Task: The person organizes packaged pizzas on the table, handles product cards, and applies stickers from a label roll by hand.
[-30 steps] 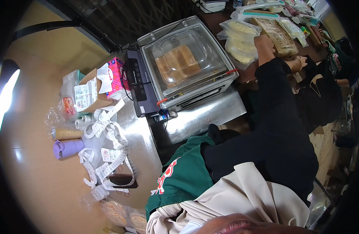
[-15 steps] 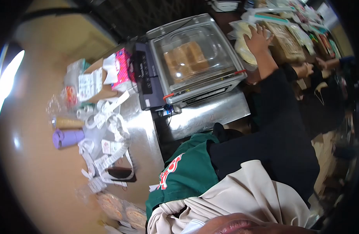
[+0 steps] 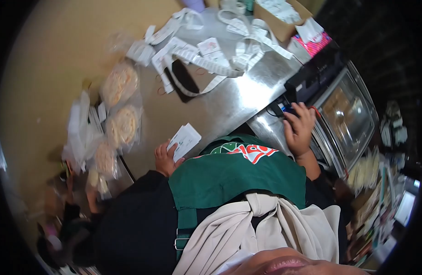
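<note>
My left hand [image 3: 164, 158] is closed on a small stack of white cards [image 3: 185, 141], which bear small dark print. It is close to the steel table's front edge, left of my green apron. My right hand [image 3: 301, 130] is empty, its fingers spread, beside the vacuum sealer [image 3: 353, 114]. Under the sealer's clear lid lie brown blocks that look like bread [image 3: 338, 107]. A dark phone-like slab [image 3: 182, 79] lies on the table beneath loops of printed label strip [image 3: 220, 68].
Clear bags of round, pale food [image 3: 122, 126] line the table's left side. At the back are a cardboard box [image 3: 289, 23] and a pink tissue pack [image 3: 314, 43]. Packaged goods [image 3: 364, 172] crowd the right. Another person's arm [image 3: 92, 197] shows at lower left.
My view has swung left toward the table. My right hand has come back from a bag of pale food beyond the sealer. My left hand with the cards has come into view.
</note>
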Available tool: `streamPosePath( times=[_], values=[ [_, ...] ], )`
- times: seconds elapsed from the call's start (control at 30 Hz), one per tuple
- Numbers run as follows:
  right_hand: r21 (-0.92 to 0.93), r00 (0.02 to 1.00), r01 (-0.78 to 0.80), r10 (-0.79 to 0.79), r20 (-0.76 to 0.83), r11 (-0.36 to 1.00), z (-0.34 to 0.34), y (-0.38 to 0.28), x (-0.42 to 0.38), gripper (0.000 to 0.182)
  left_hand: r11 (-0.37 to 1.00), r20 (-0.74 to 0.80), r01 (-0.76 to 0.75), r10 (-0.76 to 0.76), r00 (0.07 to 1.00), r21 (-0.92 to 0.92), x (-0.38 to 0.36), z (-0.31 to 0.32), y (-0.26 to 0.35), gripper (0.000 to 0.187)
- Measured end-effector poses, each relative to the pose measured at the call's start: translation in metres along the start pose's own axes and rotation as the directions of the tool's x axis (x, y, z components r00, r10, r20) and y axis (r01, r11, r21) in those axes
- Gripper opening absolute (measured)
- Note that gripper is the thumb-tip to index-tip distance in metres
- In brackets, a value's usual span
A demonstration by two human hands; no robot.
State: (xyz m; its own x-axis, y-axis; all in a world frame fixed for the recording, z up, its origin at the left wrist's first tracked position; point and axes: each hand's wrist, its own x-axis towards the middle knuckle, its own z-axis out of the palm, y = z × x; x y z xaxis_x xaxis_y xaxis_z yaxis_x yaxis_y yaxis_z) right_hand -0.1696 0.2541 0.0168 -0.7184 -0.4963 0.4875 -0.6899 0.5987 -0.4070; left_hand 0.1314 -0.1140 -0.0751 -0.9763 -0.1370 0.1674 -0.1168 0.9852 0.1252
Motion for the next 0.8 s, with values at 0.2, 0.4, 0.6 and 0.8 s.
streamPosePath(
  times=[0.2,0.4,0.6,0.8],
  values=[
    [0.385,0.956,0.172,-0.249,0.158,0.907,0.079,-0.051,0.056,0.015,0.992,0.055,0.079,-0.074,0.996,-0.094,0.01,-0.026,0.014,0.058],
    [0.377,0.842,-0.403,0.176,0.51,0.834,0.148,-0.098,0.096,0.019,0.979,-0.011,0.136,-0.139,0.99,-0.149,0.008,-0.028,0.012,0.06],
    [-0.038,0.989,-0.064,0.068,0.13,0.997,0.195,-0.105,0.125,0.036,0.969,-0.129,0.156,-0.182,0.975,-0.189,0.002,-0.017,0.002,0.055],
    [-0.374,0.902,-0.105,0.247,0.355,0.922,0.233,-0.104,0.157,0.062,0.933,-0.267,0.303,-0.347,0.899,-0.193,0.001,-0.011,0.001,0.049]
  ],
)
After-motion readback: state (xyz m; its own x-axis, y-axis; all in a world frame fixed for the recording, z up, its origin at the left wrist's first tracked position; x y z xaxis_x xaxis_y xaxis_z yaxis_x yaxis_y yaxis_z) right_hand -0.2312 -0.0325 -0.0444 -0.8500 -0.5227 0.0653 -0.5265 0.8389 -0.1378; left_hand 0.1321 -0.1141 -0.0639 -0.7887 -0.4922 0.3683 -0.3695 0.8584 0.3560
